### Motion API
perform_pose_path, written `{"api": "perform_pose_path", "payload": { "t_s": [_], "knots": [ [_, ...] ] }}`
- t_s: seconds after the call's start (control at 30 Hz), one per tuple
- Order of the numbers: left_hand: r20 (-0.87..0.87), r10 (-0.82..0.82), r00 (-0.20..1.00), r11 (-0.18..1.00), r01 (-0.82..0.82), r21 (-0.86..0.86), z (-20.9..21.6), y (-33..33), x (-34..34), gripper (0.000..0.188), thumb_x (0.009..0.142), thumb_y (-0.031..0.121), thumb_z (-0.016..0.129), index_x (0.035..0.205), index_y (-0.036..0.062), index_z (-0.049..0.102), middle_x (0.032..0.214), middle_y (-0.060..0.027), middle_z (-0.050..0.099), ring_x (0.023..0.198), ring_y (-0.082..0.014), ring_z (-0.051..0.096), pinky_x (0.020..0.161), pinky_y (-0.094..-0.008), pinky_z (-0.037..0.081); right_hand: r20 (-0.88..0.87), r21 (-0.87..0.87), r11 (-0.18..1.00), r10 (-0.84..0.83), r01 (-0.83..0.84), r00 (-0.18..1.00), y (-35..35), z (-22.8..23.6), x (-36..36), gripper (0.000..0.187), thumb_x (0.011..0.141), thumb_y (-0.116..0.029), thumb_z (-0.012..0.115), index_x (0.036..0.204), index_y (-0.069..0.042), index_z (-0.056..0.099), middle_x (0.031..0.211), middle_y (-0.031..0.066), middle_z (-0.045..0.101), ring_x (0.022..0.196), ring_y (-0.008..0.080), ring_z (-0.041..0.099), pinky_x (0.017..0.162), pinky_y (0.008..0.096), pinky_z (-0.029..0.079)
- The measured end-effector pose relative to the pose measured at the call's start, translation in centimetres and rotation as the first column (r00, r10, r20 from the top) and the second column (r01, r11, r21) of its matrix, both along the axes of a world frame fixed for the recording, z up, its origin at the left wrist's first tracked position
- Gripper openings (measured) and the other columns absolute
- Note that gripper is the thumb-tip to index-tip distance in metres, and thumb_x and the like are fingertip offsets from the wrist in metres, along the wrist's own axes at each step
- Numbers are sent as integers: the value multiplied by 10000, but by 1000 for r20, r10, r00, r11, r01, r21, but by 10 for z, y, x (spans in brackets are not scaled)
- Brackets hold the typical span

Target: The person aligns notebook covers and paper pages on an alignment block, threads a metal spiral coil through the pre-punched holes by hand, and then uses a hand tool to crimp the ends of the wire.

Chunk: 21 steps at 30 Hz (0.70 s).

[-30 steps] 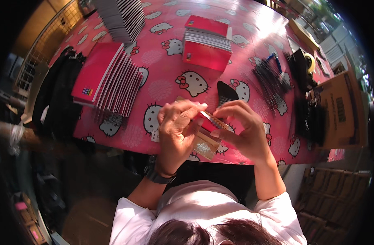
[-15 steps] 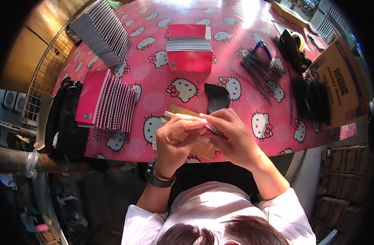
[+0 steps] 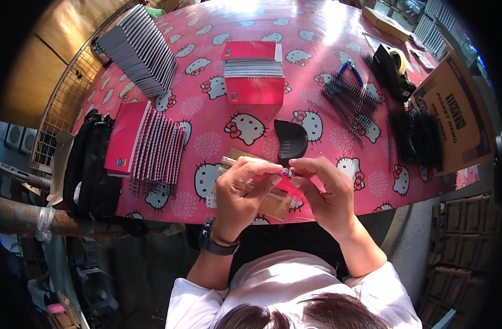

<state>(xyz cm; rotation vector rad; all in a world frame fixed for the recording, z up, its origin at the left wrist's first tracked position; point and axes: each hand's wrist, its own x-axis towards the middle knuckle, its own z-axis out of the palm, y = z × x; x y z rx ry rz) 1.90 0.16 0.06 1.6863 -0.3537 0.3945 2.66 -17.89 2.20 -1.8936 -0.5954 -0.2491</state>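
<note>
Just below the centre of the frame, the left hand [image 3: 241, 193] and right hand [image 3: 326, 192] meet over the table's near edge, wrists bent inward and forearms rising from the lower edge. Both sets of fingertips pinch together on a small red notebook [image 3: 284, 183] held between them, above the pink cartoon-cat tablecloth [image 3: 218, 145]. A black curved piece [image 3: 291, 140] lies just above the hands.

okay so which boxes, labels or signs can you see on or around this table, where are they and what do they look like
Cardboard box: right table edge, lying flat, brown with dark print on its top face.
Small label: on the red cover of the left notebook stack, a multicoloured rectangle.
Small label: lower left corner of the middle red notebook, dark, too small to make out.
No screens or signs visible.
</note>
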Motion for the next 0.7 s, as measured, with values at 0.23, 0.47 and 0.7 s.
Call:
{"api": "perform_pose_path", "payload": {
  "t_s": [0.23,0.47,0.7],
  "knots": [
    [50,-3,999,1000,4,-22,1,-5,-1,154,805,-15,710,952,32,714,883,-56,663,817,-139,645,693,-254,535,55,-12,1000,-19,20,998,4,0,1,252,794,-54,727,1032,-39,644,960,102,651,868,229,616,692,317,508],
    [162,5,987,996,-20,91,7,-4,2,140,795,16,719,927,62,722,865,-55,665,797,-171,642,664,-280,517,-66,91,996,15,-9,998,5,3,2,244,771,-103,774,945,-31,620,853,73,598,737,189,597,639,288,491],
    [184,43,982,998,-51,42,-1,-9,-1,139,779,-3,723,903,57,703,846,-52,672,789,-181,637,667,-284,504,-104,172,982,100,-82,990,-2,-2,9,252,776,-136,783,910,-28,598,811,63,579,702,167,573,599,286,461]
  ]
}}
